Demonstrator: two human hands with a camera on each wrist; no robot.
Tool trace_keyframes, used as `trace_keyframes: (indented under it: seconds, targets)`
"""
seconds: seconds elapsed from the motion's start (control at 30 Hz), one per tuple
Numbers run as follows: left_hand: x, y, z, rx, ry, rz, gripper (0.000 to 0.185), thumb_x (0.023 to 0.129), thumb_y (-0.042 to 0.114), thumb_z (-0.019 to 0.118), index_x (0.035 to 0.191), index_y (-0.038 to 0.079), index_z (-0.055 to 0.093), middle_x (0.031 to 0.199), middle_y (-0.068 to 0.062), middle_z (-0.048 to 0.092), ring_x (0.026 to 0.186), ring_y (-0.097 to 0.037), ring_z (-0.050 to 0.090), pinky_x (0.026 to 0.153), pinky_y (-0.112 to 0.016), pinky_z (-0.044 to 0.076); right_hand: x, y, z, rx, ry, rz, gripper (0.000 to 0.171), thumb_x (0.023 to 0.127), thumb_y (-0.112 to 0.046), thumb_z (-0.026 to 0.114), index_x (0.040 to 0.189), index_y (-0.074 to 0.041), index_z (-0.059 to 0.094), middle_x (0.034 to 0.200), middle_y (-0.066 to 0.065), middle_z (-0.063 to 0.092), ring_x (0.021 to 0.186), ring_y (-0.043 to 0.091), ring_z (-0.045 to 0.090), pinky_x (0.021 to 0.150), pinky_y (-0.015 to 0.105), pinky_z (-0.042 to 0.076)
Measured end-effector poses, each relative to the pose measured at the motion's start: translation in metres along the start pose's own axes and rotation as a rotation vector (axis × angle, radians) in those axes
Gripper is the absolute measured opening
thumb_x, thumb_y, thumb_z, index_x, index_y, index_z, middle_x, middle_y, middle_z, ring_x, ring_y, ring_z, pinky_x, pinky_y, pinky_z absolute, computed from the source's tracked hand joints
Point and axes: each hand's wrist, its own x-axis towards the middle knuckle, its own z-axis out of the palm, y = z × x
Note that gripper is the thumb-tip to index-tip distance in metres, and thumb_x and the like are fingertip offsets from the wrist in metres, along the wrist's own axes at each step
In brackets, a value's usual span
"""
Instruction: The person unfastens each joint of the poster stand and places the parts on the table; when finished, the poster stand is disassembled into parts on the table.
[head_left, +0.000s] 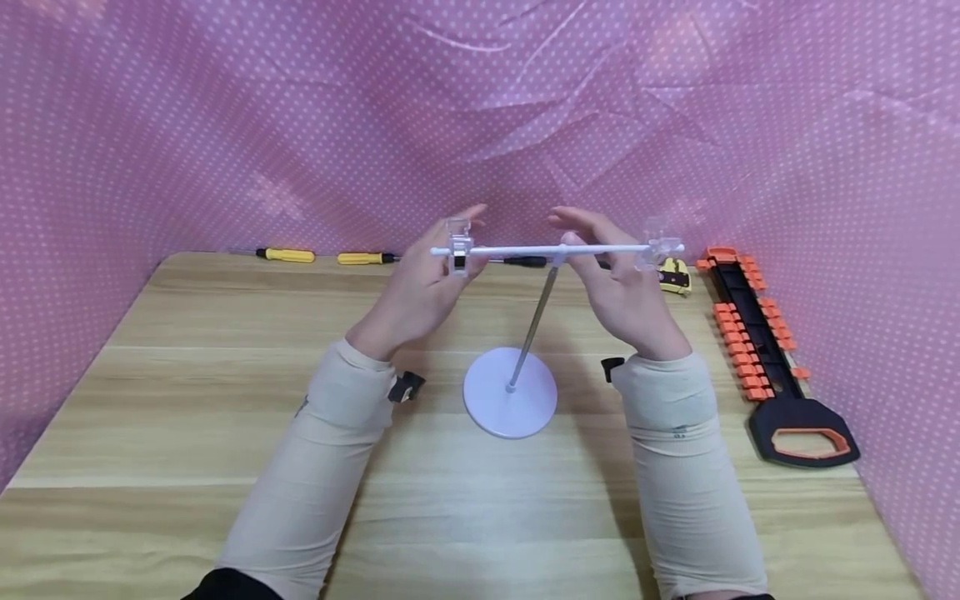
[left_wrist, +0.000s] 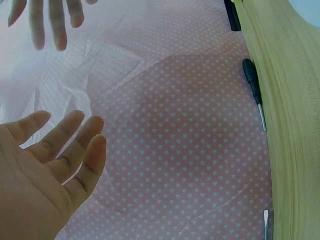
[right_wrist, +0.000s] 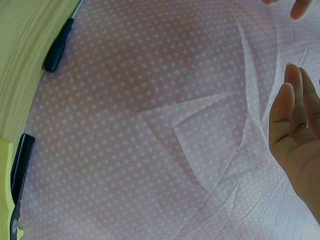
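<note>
A white stand with a round base (head_left: 491, 404), a thin metal rod (head_left: 536, 321) and a white crossbar (head_left: 517, 251) stands in the middle of the table. Clear clips sit near the bar's two ends: a left clip (head_left: 459, 246) and a right clip (head_left: 662, 250). My left hand (head_left: 416, 292) is raised behind the left part of the bar, fingers spread and nothing held. Opposite it, my right hand (head_left: 626, 292) is raised behind the right part, fingers extended, palm facing inward. Its thumb overlaps the bar's middle in the head view; contact cannot be told. Both wrist views show bare palms.
Along the table's back edge lie a yellow screwdriver (head_left: 291, 255), another yellow-handled screwdriver (head_left: 363, 258), a black-handled screwdriver (right_wrist: 59, 46) and a yellow-and-black tool (head_left: 677, 279). A black holder with orange clips (head_left: 757, 342) lies at the right. Pink dotted cloth (head_left: 480, 108) hangs behind.
</note>
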Motion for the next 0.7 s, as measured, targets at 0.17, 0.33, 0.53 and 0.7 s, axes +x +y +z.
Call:
trace_keyframes:
  seconds: [0.17,0.33,0.53,0.7]
  targets:
    - [0.000,0.000,0.000,-0.011,-0.020,-0.015,0.073,0.108,0.066,0.040,0.168,0.026,0.032,0.158,-0.013,0.051,0.146,-0.030,0.050,0.120,-0.055,0.042,0.001,0.001,0.000,0.013,0.005,-0.006,0.038,0.112,-0.017,0.054,0.148,-0.007,0.059,0.146,0.009,0.065,0.125,0.012,0.063,0.110,0.025,0.046]
    - [0.001,0.000,0.001,-0.028,-0.019,-0.008,0.093,0.097,0.085,0.030,0.167,0.025,0.032,0.158,-0.014,0.050,0.145,-0.031,0.051,0.119,-0.054,0.043,0.001,0.000,0.001,0.024,0.024,-0.033,0.038,0.111,-0.014,0.055,0.147,-0.004,0.060,0.144,0.012,0.067,0.118,0.008,0.066,0.105,0.025,0.049]
    - [0.002,0.003,0.003,-0.056,-0.022,0.011,0.095,0.096,0.086,0.030,0.167,0.022,0.034,0.155,-0.014,0.054,0.139,-0.031,0.056,0.115,-0.053,0.045,0.001,-0.004,0.002,0.076,0.032,-0.045,0.037,0.110,-0.011,0.055,0.146,-0.002,0.060,0.142,0.016,0.067,0.119,0.007,0.066,0.106,0.027,0.049]
    - [0.000,0.005,0.006,-0.104,-0.027,0.029,0.070,0.110,0.061,0.040,0.166,0.019,0.036,0.147,-0.011,0.060,0.126,-0.026,0.061,0.106,-0.049,0.050,-0.001,-0.010,0.003,0.134,-0.005,-0.027,0.038,0.111,-0.011,0.053,0.147,-0.002,0.058,0.141,0.015,0.067,0.125,0.021,0.065,0.108,0.029,0.049]
